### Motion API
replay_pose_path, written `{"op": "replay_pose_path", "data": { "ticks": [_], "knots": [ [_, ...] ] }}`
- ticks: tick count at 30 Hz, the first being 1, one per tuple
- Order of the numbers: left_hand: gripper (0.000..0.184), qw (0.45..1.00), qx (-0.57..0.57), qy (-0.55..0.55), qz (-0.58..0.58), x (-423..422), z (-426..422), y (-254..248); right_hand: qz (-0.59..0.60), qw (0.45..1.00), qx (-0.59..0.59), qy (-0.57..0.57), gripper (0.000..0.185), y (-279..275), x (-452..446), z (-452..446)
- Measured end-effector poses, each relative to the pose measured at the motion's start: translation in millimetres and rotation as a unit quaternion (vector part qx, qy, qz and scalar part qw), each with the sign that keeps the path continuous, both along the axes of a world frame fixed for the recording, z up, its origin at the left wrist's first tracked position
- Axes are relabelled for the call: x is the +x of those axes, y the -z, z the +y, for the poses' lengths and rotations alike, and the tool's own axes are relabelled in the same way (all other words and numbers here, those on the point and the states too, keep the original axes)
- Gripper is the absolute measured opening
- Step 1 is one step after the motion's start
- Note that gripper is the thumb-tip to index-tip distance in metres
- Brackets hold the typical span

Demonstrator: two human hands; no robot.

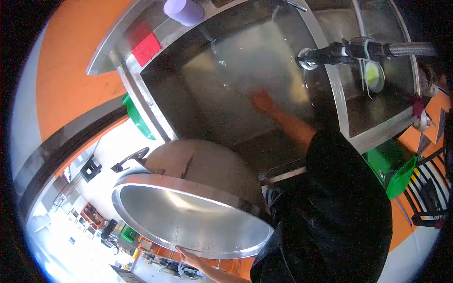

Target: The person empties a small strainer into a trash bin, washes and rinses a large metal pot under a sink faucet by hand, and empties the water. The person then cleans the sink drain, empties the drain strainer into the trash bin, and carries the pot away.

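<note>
A large metal stockpot [212, 162] lies tilted on its side by the near edge of the sink, its wide mouth turned toward the lower left. My left hand [191, 258] is on the pot's lower rim, fingers against the metal. My right hand [264, 101] reaches into the deep metal sink basin [165, 92], which holds cloudy greyish water. That hand is reddish and smeared by the water or motion, so its fingers and anything in them cannot be made out. A black-sleeved arm leads down to it.
A purple cup [185, 12] and a red cloth or pad [146, 48] rest on the sink's ledge. A braided hose with a spray fitting [347, 51] crosses the second basin [363, 127]. Green bins [389, 165] stand beside the sink.
</note>
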State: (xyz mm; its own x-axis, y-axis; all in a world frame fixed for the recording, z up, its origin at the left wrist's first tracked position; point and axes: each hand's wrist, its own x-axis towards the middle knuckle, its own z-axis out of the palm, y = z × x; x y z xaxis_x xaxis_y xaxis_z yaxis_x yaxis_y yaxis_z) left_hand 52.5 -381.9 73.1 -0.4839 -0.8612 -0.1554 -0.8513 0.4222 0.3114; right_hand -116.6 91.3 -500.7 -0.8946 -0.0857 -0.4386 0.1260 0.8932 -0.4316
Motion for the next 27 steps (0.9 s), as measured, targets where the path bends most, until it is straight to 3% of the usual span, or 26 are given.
{"op": "replay_pose_path", "data": {
  "ticks": [2, 3, 6, 11, 14, 20, 23, 26, 27],
  "knots": [
    [0.076, 1.0, 0.011, -0.013, 0.003, -8.7, 19.2, -4.2, 0.149, 0.985, 0.067, 0.062, 0.052, 45.8, 27.9, 24.9],
    [0.076, 1.0, 0.008, -0.016, -0.003, -6.8, 16.8, -3.5, 0.221, 0.966, 0.099, 0.093, 0.055, 38.9, 31.6, 36.9],
    [0.078, 1.0, -0.004, -0.022, -0.012, 3.1, -6.6, 0.5, 0.136, 0.97, 0.046, 0.196, 0.057, -21.9, 35.9, 82.1],
    [0.078, 0.996, -0.036, -0.079, -0.023, 5.0, -8.8, 4.1, 0.216, 0.954, 0.121, 0.17, 0.06, 36.1, 38.2, 128.1],
    [0.081, 0.999, 0.017, -0.049, 0.011, 6.5, -7.5, 1.8, 0.21, 0.942, 0.14, 0.222, 0.061, 28.3, 15.3, 116.5],
    [0.084, 0.996, -0.032, -0.062, -0.057, -10.2, 16.9, -4.8, 0.21, 0.925, 0.141, 0.282, 0.062, 25.9, -46.4, 96.4],
    [0.083, 0.997, -0.037, -0.051, -0.037, -12.6, 26.2, -3.6, 0.214, 0.926, 0.123, 0.286, 0.063, 23.4, -89.9, 100.8],
    [0.08, 0.99, -0.111, -0.05, -0.066, -15.1, 32.4, 0.1, 0.211, 0.93, 0.104, 0.283, 0.063, 20.6, -131.8, 98.6],
    [0.077, 0.996, -0.078, -0.004, -0.042, 3.0, 0.2, 3.6, 0.211, 0.931, 0.096, 0.281, 0.064, 17.9, -142.9, 95.1]
  ]
}}
